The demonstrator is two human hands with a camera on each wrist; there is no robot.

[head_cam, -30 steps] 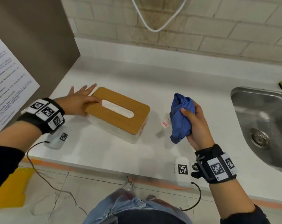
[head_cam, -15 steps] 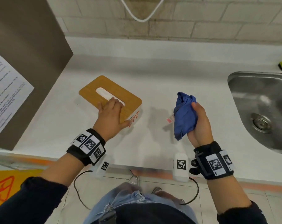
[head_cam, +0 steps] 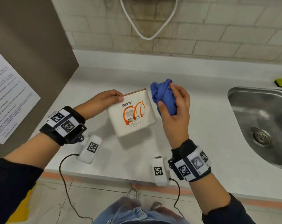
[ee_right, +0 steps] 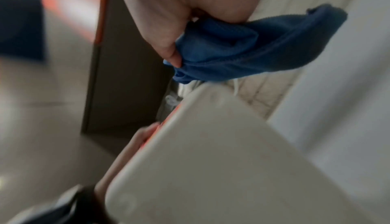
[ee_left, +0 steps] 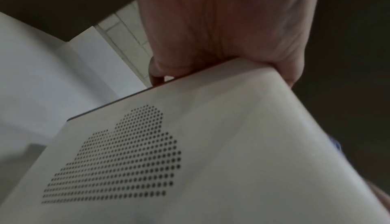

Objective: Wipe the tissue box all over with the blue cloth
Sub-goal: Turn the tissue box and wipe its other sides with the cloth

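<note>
The left hand (head_cam: 104,99) is gripping the tilted tissue box (head_cam: 133,113); the right hand (head_cam: 175,104), clutching the blue cloth (head_cam: 162,92), is hovering at its three o'clock, nearer

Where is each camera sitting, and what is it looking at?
Head: worn on the head, looking down at the counter; both arms, left hand holding the tissue box, right hand gripping the blue cloth.
Left wrist: looks along the palm at the box's dotted side.
Right wrist: looks along the palm at the bunched cloth above the box.
Shared: all three show the box; head and right wrist show the cloth.
</note>
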